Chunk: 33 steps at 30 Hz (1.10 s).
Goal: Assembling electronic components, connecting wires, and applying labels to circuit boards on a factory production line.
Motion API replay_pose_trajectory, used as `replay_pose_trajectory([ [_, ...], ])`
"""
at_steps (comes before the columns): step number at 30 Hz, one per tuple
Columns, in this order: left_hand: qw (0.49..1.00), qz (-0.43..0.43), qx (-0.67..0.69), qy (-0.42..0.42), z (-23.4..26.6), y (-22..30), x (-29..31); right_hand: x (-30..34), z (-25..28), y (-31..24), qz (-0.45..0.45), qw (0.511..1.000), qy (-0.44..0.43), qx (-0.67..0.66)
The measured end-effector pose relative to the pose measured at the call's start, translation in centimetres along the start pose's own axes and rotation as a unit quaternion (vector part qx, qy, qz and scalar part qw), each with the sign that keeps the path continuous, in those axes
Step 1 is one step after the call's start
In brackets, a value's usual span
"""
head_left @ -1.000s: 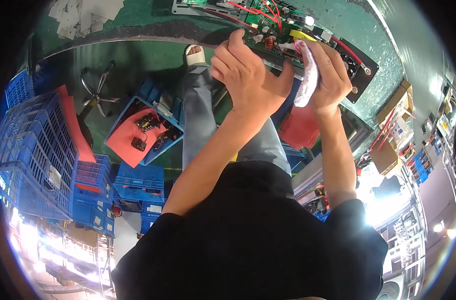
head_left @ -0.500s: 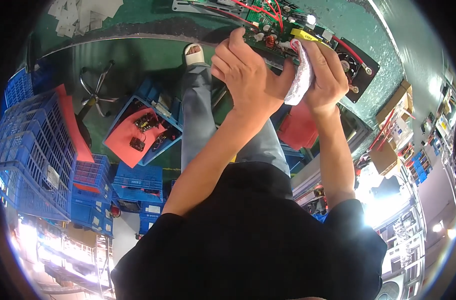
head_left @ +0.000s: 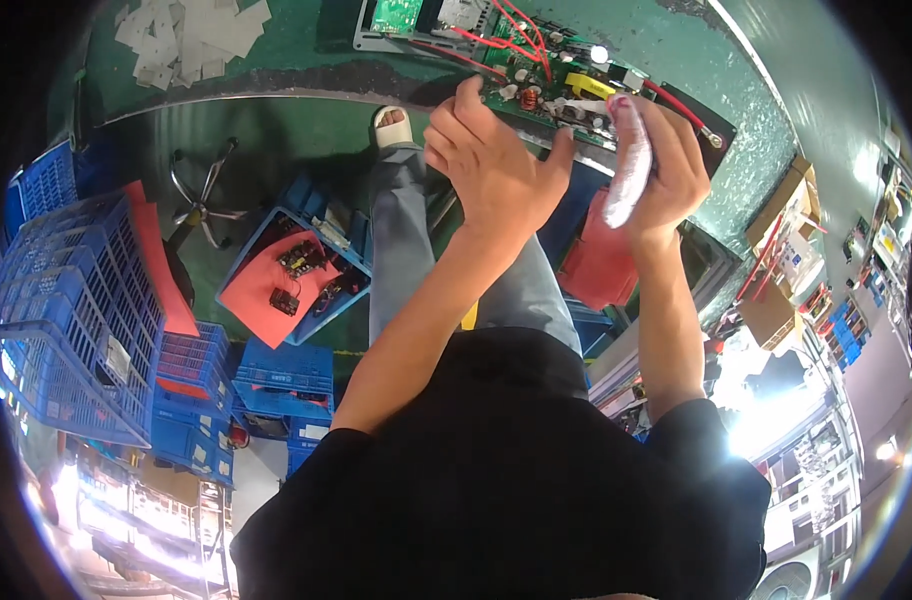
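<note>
My right hand (head_left: 676, 180) is wrapped round a soft white squeeze tube (head_left: 631, 170). The tube's pale nozzle points left, over the near part of a green circuit board (head_left: 566, 55). On that board are a yellow block-shaped part (head_left: 589, 85), a copper coil (head_left: 529, 98) and red wires (head_left: 521, 38). My left hand (head_left: 496, 165) is at the board's near left edge, thumb spread away from the fingers, with nothing in it. Its raised forefinger reaches the board's edge; whether it touches cannot be told.
White flat pieces (head_left: 191, 40) lie at the far left of the green bench (head_left: 306, 50). Below left are a wheeled chair base (head_left: 206, 195), a blue crate (head_left: 321, 310) with a red sheet and small circuit boards, and stacked blue baskets (head_left: 71, 310). Cardboard boxes (head_left: 776, 315) stand at right.
My left thumb has come away from the tube, leaving a gap between the hands. The tube has shifted slightly right and looks rounder. The bench sits lower in the view.
</note>
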<state>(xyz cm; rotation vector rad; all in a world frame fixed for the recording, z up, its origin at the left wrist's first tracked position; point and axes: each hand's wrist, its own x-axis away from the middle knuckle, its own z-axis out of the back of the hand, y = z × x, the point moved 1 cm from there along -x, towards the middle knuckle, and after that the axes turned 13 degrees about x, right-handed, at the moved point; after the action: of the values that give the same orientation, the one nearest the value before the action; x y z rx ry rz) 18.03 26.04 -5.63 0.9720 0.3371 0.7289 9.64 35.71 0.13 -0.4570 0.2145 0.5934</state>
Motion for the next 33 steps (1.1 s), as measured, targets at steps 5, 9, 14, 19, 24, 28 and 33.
replay_pose_trajectory([
  [5,0.998,-0.060,0.016,-0.013,1.1,-1.4,-0.5,-1.3,1.4,-1.7,-0.361,0.899,-0.017,-0.247],
  [9,0.990,-0.066,0.070,-0.103,1.7,-1.5,-1.1,-2.2,4.8,0.1,-0.425,0.833,0.091,-0.343],
  [14,0.965,0.010,0.150,-0.217,6.2,-5.6,-2.0,0.9,8.2,4.9,-0.484,0.782,0.187,-0.346],
  [19,0.939,0.067,0.174,-0.290,11.9,-10.8,-3.5,7.6,6.6,16.1,-0.598,0.781,0.070,-0.168],
  [24,0.951,0.170,0.112,-0.232,18.1,-12.7,-4.8,11.0,3.1,21.1,-0.597,0.801,0.051,0.026],
  [28,0.982,-0.088,-0.044,-0.163,17.1,-5.7,-3.8,13.2,7.4,21.5,-0.731,0.590,0.161,-0.302],
  [33,0.821,-0.428,-0.146,-0.348,3.5,13.2,-2.5,20.6,11.6,28.3,-0.515,0.294,0.590,-0.548],
])
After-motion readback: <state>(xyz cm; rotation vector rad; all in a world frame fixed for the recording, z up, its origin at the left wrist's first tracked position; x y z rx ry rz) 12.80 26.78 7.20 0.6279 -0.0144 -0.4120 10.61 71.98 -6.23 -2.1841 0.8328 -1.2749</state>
